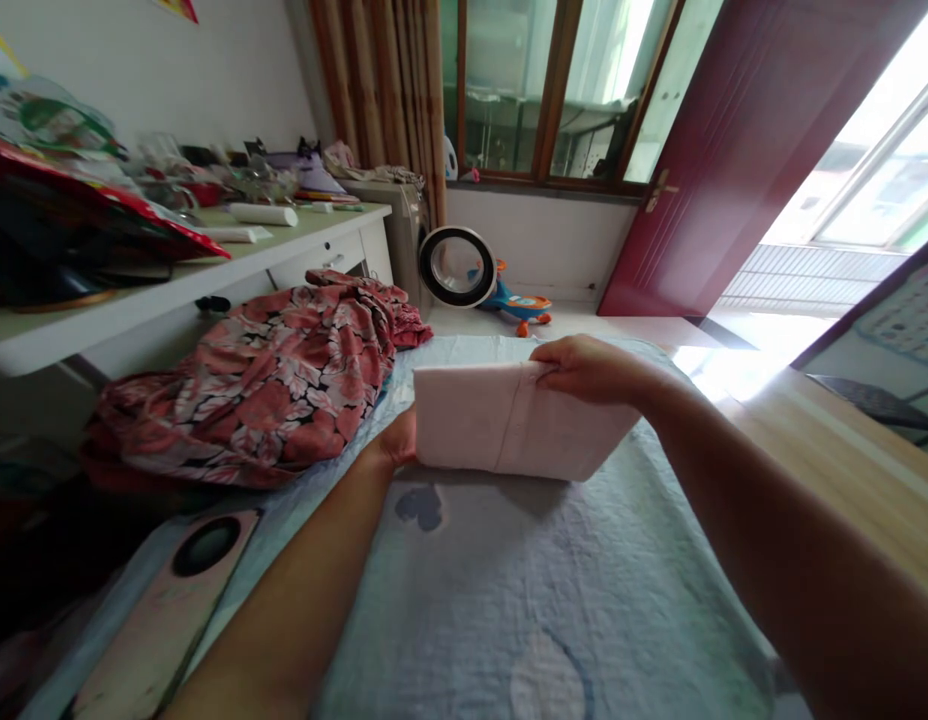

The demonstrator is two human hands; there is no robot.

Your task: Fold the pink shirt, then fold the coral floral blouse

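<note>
A folded pale pink cloth (501, 420) stands on edge on the light blue quilted bed cover (509, 590), in the middle of the view. My left hand (400, 440) grips its lower left edge from behind, mostly hidden by the cloth. My right hand (584, 368) pinches its top right edge from above. Both forearms reach in from the bottom of the frame.
A heap of red floral fabric (269, 380) lies on the bed to the left. A cluttered white desk (171, 270) stands beyond it. A pink board with a black oval (171, 610) lies at lower left. A toy ride-on car (520, 305) and a dark red door (734, 150) are ahead.
</note>
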